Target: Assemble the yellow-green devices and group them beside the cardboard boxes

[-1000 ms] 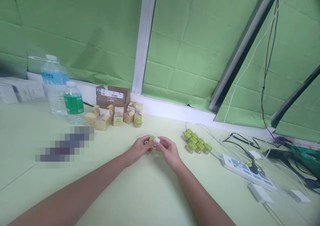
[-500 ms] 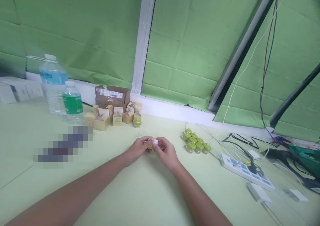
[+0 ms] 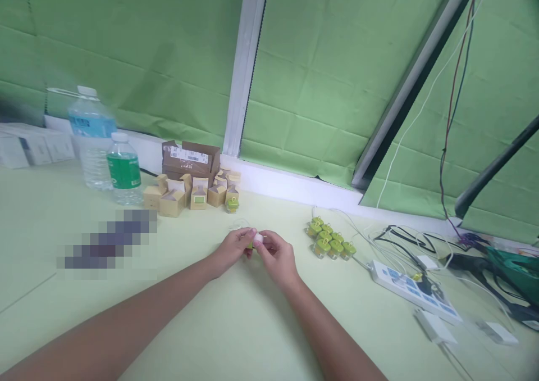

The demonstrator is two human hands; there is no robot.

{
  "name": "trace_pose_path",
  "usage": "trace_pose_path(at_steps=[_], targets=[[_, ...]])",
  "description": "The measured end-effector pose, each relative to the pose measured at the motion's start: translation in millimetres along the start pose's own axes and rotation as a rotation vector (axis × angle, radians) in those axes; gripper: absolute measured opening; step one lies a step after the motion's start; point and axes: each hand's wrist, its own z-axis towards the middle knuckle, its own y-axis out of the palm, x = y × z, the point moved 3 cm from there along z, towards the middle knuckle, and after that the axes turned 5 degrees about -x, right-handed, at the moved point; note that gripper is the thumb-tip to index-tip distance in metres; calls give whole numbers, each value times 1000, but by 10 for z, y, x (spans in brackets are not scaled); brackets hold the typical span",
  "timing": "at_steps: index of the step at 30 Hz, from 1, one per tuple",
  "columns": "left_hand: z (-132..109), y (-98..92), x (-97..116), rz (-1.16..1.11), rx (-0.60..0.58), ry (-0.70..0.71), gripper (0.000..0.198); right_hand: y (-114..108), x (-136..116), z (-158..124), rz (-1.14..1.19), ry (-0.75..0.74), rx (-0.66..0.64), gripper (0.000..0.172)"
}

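Note:
My left hand [image 3: 233, 250] is closed in a pinch around a small green-lidded jar [image 3: 250, 245], mostly hidden by the fingers. Its green matches the jars on the right. My right hand [image 3: 278, 259] meets it fingertip to fingertip, thumb and fingers closed on a small white piece [image 3: 258, 238] against the jar. What that piece is cannot be made out. Just behind the hands lies a clear, thin ring-like thing [image 3: 239, 224]. To the right stands a cluster of green-lidded clear jars [image 3: 329, 240] with loops on top. A single jar [image 3: 232, 204] stands by the cartons.
Several small opened cartons [image 3: 172, 200] stand before a brown cardboard box [image 3: 190, 162]. Two water bottles [image 3: 124, 170] are at the left, near white boxes [image 3: 37, 145]. On the right lie a power strip [image 3: 412, 291], an adapter [image 3: 435, 326] and tangled cables [image 3: 396, 240]. A blurred patch covers something at left.
Both hands stay together at nearly the same spot. The white piece has shifted slightly left, and less of the green jar shows between the fingers. The view has moved slightly.

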Motion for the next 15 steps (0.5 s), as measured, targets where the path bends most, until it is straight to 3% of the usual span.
trace_pose_path(at_steps=[15], targets=[[-16, -6, 16, 27, -27, 25, 46, 10, 44, 28, -104, 4, 10, 27]])
